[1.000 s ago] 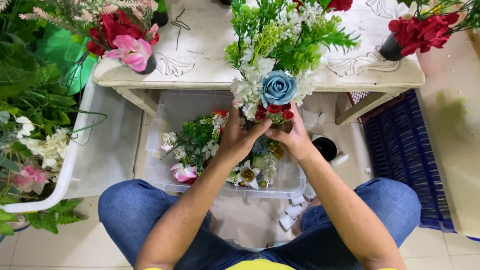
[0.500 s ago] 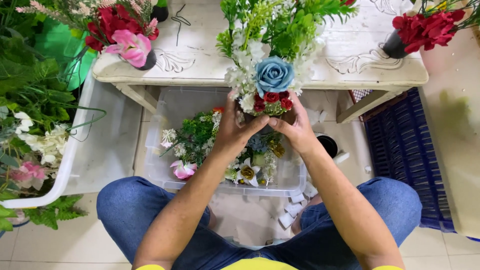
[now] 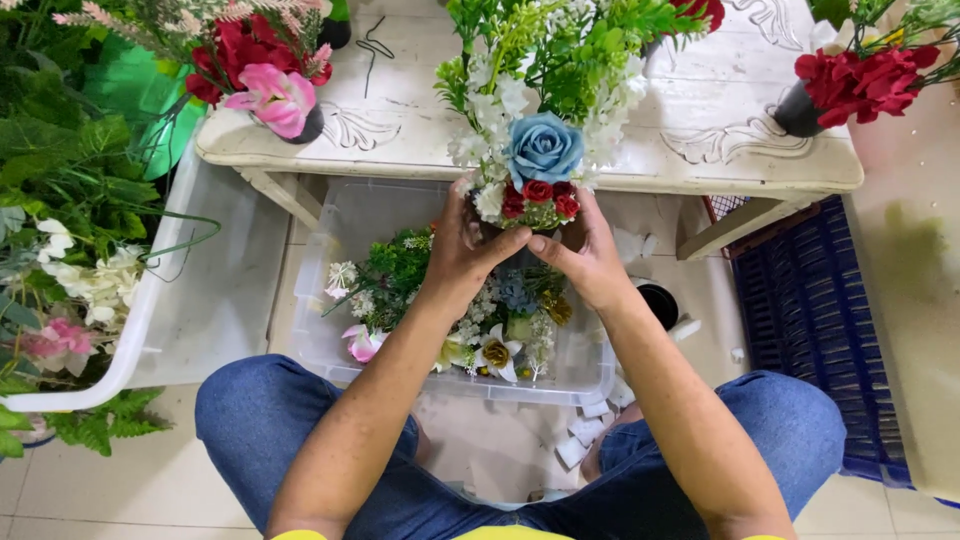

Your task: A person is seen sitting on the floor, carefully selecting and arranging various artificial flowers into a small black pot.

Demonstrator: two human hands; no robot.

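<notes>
Both my hands cup a small dark pot holding a flower arrangement (image 3: 545, 110) with a blue rose (image 3: 543, 148), small red roses, white blossoms and green sprigs. My left hand (image 3: 470, 245) wraps the pot's left side, while my right hand (image 3: 585, 250) holds its right side, thumb across the front. The pot is mostly hidden by my fingers. It hangs just in front of the white carved table (image 3: 700, 150), above a clear plastic bin (image 3: 330, 330) of loose artificial flowers.
A dark pot of red and pink flowers (image 3: 265, 75) stands on the table's left, one of red flowers (image 3: 850, 80) at its right. A white tub (image 3: 190, 300) of greenery sits left. A dark blue crate (image 3: 800, 300) and an empty black pot (image 3: 660, 305) lie right.
Both hands have raised the arrangement from over the bin toward the table edge. The flowers now overlap the tabletop.
</notes>
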